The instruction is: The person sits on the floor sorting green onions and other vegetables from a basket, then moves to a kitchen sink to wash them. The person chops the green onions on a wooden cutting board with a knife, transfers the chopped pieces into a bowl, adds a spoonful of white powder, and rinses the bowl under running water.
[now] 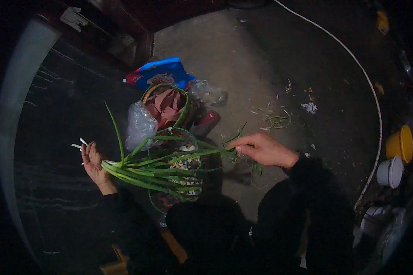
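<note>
My left hand (94, 166) is closed around a bunch of green onions (142, 176), their white root ends poking out on the left and long green leaves fanning to the right. At the leaf tips my right hand (264, 150) pinches thin green ends between thumb and fingers. Beneath the leaves sits a green-rimmed basket (157, 205), with small pale, mottled contents partly hidden by the onions. Just beyond it stands another rimmed basket (186, 110) holding crumpled brownish-pink material (166, 106).
A clear plastic bag (137, 123), a blue bag (165, 71) and a dark red object (207, 120) lie around the baskets. Green trimmings (277, 121) litter the floor. A pale hose (369, 87) curves along the right, near yellow (399, 143) and white (390, 172) tubs.
</note>
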Demonstrator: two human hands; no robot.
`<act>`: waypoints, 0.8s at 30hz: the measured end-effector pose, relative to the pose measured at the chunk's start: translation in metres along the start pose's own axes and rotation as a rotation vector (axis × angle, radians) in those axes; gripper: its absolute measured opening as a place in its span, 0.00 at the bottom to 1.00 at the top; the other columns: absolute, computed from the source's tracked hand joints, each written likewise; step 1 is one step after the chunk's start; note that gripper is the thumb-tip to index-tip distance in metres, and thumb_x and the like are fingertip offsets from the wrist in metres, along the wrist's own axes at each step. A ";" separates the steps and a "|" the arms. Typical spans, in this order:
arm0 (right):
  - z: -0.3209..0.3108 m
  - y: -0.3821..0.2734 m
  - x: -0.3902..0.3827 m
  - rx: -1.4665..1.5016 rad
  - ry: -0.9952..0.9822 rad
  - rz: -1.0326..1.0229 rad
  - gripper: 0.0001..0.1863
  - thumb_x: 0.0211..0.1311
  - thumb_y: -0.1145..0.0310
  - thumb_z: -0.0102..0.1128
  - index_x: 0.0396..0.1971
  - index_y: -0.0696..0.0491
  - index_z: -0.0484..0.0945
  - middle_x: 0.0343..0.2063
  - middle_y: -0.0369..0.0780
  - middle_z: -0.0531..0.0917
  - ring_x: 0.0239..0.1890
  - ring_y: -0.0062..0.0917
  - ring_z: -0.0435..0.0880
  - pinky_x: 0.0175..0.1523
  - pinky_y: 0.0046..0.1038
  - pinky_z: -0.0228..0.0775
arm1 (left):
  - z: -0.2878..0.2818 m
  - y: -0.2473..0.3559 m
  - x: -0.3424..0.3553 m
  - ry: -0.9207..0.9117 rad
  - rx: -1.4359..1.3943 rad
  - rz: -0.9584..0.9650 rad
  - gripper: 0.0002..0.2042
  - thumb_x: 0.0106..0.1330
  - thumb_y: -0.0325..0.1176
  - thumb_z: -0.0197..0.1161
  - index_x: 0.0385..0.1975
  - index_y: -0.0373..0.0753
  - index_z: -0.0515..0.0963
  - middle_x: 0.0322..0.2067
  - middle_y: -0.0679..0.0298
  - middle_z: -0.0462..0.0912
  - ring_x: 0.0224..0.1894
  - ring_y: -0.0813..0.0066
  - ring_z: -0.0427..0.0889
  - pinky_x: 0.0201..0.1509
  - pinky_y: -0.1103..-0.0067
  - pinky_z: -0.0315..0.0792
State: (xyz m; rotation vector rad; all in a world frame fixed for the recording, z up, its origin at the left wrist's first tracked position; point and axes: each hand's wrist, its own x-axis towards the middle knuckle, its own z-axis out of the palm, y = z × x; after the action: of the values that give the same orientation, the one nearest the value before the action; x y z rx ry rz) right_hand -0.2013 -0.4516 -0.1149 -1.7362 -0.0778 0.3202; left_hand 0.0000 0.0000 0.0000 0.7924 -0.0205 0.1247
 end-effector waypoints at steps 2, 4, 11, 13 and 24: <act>-0.002 0.005 -0.003 -0.039 0.200 -0.212 0.14 0.68 0.66 0.53 0.47 0.57 0.80 0.41 0.41 0.85 0.46 0.22 0.81 0.52 0.23 0.71 | 0.000 -0.007 -0.006 -0.267 -0.409 -0.379 0.13 0.73 0.39 0.51 0.33 0.33 0.69 0.16 0.68 0.59 0.12 0.85 0.47 0.13 0.83 0.43; -0.001 0.000 0.000 0.162 0.261 -0.276 0.14 0.68 0.67 0.53 0.47 0.58 0.80 0.42 0.42 0.84 0.47 0.24 0.81 0.53 0.25 0.71 | 0.012 0.000 -0.006 -0.235 -0.336 -0.285 0.12 0.73 0.38 0.50 0.30 0.36 0.68 0.17 0.70 0.58 0.12 0.84 0.48 0.13 0.83 0.43; 0.005 -0.013 -0.017 1.393 0.174 -0.320 0.09 0.67 0.68 0.52 0.41 0.56 0.77 0.38 0.39 0.80 0.45 0.27 0.79 0.53 0.29 0.69 | 0.047 -0.063 -0.056 -0.055 -0.284 -0.321 0.12 0.72 0.37 0.51 0.26 0.40 0.64 0.19 0.69 0.59 0.12 0.80 0.52 0.11 0.83 0.46; 0.004 -0.011 -0.014 1.475 0.083 -0.312 0.09 0.67 0.67 0.52 0.37 0.56 0.76 0.34 0.38 0.78 0.40 0.25 0.78 0.47 0.26 0.70 | 0.061 -0.076 -0.066 0.231 -0.005 -0.105 0.13 0.73 0.37 0.49 0.25 0.41 0.64 0.18 0.70 0.58 0.12 0.81 0.51 0.10 0.83 0.46; 0.033 0.010 0.011 0.364 -0.300 -0.052 0.16 0.64 0.60 0.60 0.42 0.57 0.80 0.35 0.35 0.81 0.38 0.15 0.77 0.43 0.21 0.69 | 0.090 -0.090 -0.085 -0.516 -0.253 -0.363 0.13 0.76 0.37 0.44 0.25 0.43 0.62 0.15 0.71 0.54 0.10 0.84 0.47 0.11 0.84 0.45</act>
State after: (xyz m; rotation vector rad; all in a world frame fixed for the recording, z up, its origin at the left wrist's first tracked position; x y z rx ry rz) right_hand -0.2006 -0.4196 -0.1320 -1.3149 -0.2656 0.5209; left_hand -0.0715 -0.1357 -0.0059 0.5473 -0.3719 -0.4220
